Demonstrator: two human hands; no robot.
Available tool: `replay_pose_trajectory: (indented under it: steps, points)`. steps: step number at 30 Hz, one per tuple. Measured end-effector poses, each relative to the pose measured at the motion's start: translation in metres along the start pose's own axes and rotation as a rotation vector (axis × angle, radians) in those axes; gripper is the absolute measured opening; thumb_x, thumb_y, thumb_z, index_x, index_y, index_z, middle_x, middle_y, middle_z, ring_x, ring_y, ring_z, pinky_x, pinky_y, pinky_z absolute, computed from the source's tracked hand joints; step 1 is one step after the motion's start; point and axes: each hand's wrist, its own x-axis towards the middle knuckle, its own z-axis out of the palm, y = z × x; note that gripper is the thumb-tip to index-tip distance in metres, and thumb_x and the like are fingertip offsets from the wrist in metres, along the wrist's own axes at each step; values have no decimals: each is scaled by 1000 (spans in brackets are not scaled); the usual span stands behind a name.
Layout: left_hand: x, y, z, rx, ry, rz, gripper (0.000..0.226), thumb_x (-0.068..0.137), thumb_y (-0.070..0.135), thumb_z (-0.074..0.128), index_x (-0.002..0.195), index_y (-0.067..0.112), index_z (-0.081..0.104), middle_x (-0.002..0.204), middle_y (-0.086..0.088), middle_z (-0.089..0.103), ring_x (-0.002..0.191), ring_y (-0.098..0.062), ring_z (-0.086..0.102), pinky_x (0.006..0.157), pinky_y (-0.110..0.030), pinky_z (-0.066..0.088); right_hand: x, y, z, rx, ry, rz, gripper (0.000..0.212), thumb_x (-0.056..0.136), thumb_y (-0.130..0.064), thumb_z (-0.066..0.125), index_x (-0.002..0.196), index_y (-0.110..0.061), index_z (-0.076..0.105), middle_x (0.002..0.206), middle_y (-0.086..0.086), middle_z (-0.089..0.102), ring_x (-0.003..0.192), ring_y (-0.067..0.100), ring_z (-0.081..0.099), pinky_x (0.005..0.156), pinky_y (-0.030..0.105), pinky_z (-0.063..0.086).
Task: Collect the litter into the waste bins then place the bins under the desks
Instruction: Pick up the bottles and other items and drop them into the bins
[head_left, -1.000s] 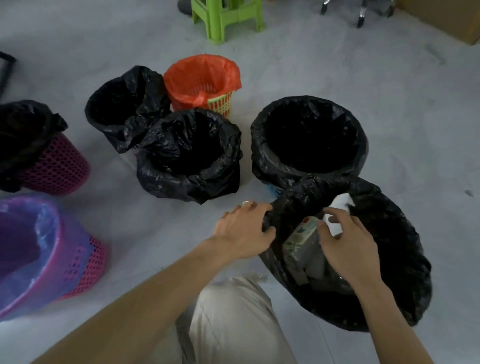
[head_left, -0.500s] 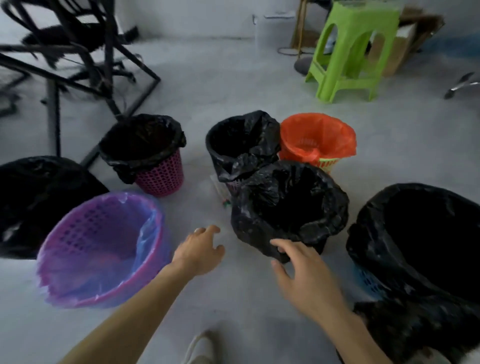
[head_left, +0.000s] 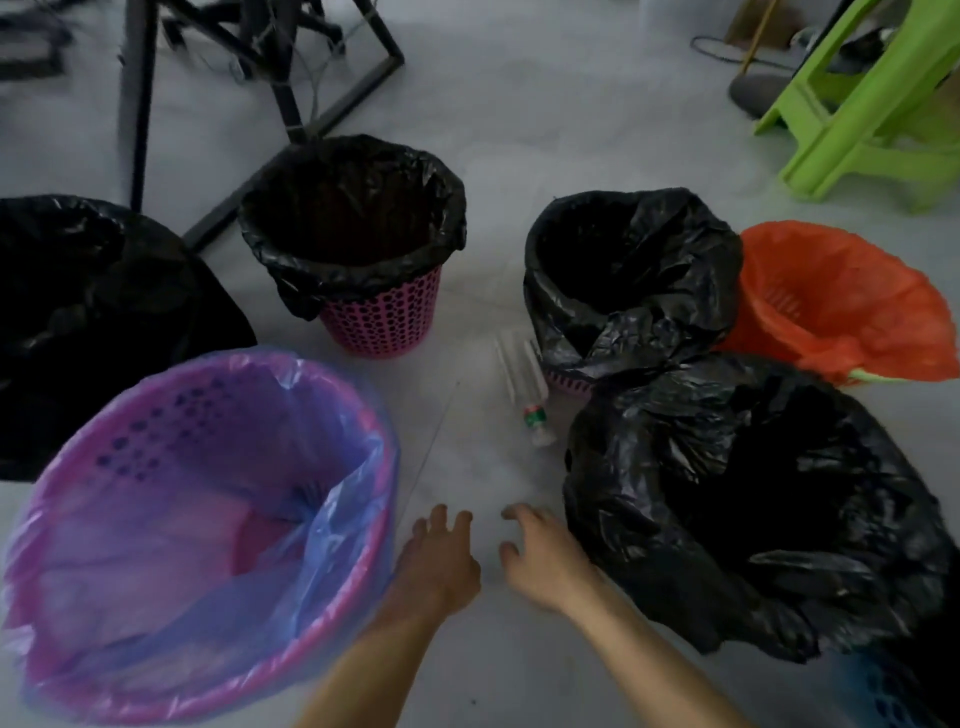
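Observation:
A clear plastic bottle (head_left: 523, 387) with a green label lies on the grey floor between the bins. My left hand (head_left: 439, 564) and my right hand (head_left: 540, 561) hover empty over the floor a little nearer than the bottle, fingers spread. To the left stands a pink bin with a blue liner (head_left: 171, 613). Right of my hands sits a bin with a black bag (head_left: 649, 561). Behind the bottle is another black-bagged bin (head_left: 571, 306), and a pink bin with a black liner (head_left: 387, 317) stands further left.
An orange-lined bin (head_left: 769, 312) sits at the right. A large black bag (head_left: 78, 332) fills the left edge. Black desk legs (head_left: 291, 104) rise behind the bins. A green plastic stool (head_left: 857, 130) stands at the far right.
My hands left the bin with litter at the right and came together over the floor. The view swung left, bringing the bottle and the blue-lined bin closer.

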Motion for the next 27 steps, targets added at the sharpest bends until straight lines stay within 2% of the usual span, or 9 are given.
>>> replay_pose_trajectory:
  steps: [3, 5, 8, 11, 12, 16, 21, 24, 27]
  points:
    - [36, -9, 17, 93, 17, 25, 67, 99, 29, 43, 158, 24, 9, 166, -10, -6, 152, -35, -1, 121, -50, 15, 60, -7, 2, 21, 88, 62, 50, 98, -25, 52, 145, -17, 41, 149, 10, 37, 134, 28, 43, 110, 32, 34]
    - [50, -9, 25, 110, 49, 29, 68, 100, 36, 40, 158, 27, 5, 166, -10, -11, 152, -36, -7, 121, -54, 10, 87, -11, -6, -8, 238, 111, 52, 96, -21, 53, 146, -14, 40, 154, 13, 30, 140, 33, 33, 115, 33, 25]
    - [66, -16, 40, 108, 12, 35, 68, 101, 40, 37, 158, 32, 0, 165, -10, -18, 151, -36, -15, 118, -59, 8, 124, -11, -14, -72, 392, 137, 56, 92, -17, 52, 147, -21, 40, 162, 14, 13, 145, 37, 21, 117, 39, 21]
    - [67, -26, 49, 176, 10, 72, 72, 101, 43, 38, 157, 34, -5, 163, -11, -23, 150, -38, -19, 117, -61, 8, 144, 0, -19, -118, 310, 190, 60, 94, -19, 49, 150, -36, 33, 165, 13, -3, 149, 38, 7, 116, 47, 25]
    - [67, -28, 51, 188, 18, 80, 72, 101, 44, 38, 157, 34, -7, 163, -11, -24, 149, -38, -19, 117, -61, 8, 147, 5, -19, -124, 270, 200, 60, 95, -21, 49, 150, -37, 32, 164, 15, -1, 148, 39, 9, 117, 46, 24]
    - [66, -33, 48, 209, -7, 97, 72, 102, 44, 38, 157, 35, -8, 162, -9, -26, 150, -37, -21, 118, -59, 8, 139, 21, -7, -163, 197, 176, 55, 96, -18, 50, 148, -35, 40, 150, 15, 29, 132, 38, 38, 109, 34, 34]
    - [59, -30, 44, 190, -44, 59, 71, 102, 31, 43, 158, 36, -1, 165, -6, -20, 151, -33, -15, 117, -57, 19, 90, 28, 24, -111, 189, 131, 44, 99, -20, 48, 140, -35, 48, 134, 15, 41, 118, 36, 51, 99, 34, 44]
    - [48, -26, 40, 204, -62, 53, 70, 99, 20, 47, 157, 33, 10, 166, -8, -7, 152, -34, 0, 116, -53, 29, 50, 30, 36, -24, 161, 66, 34, 98, -25, 52, 132, -30, 48, 117, 13, 50, 106, 33, 57, 88, 31, 47]
    - [26, -29, 47, 123, -88, 35, 65, 97, 22, 47, 155, 32, 20, 163, -6, 16, 145, -31, 26, 112, -46, 37, 12, 31, 43, -9, 182, -25, 31, 93, -27, 57, 121, -26, 43, 107, 10, 55, 97, 31, 59, 78, 35, 49]
